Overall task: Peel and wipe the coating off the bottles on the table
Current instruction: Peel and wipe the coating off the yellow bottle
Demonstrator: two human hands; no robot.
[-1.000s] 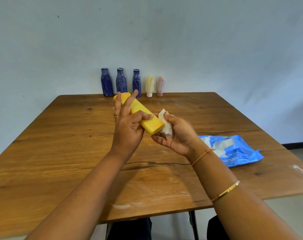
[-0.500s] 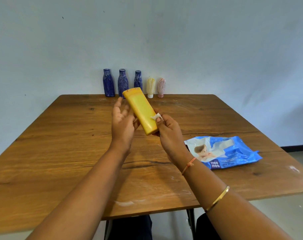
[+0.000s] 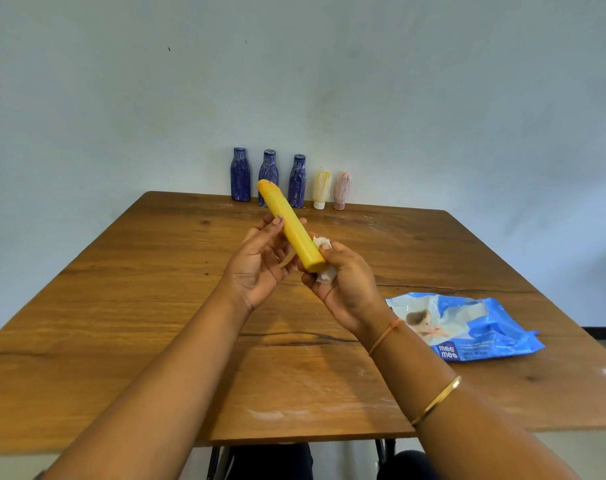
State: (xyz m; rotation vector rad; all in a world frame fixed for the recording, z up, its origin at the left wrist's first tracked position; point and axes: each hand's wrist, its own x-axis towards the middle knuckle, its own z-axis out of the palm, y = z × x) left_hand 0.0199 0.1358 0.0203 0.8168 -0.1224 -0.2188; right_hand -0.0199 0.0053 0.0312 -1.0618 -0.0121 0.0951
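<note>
The bottle (image 3: 291, 230) is held above the table (image 3: 156, 306). Its long axis is slanted, with the far end raised past the left fingertips toward the wall and the near end low. It is cradled in the curled fingers of the left hand (image 3: 260, 268). A wipe (image 3: 321, 242) is pinched against its near end by the right hand (image 3: 346, 285). Right of that wrist, a pack (image 3: 467, 327) is lettered "mee mee". Five bottles (image 3: 298, 181) are lined along the far edge.

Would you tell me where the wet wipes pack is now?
In the head view, the wet wipes pack lies on the wooden table at its right, just right of the right hand.
</note>
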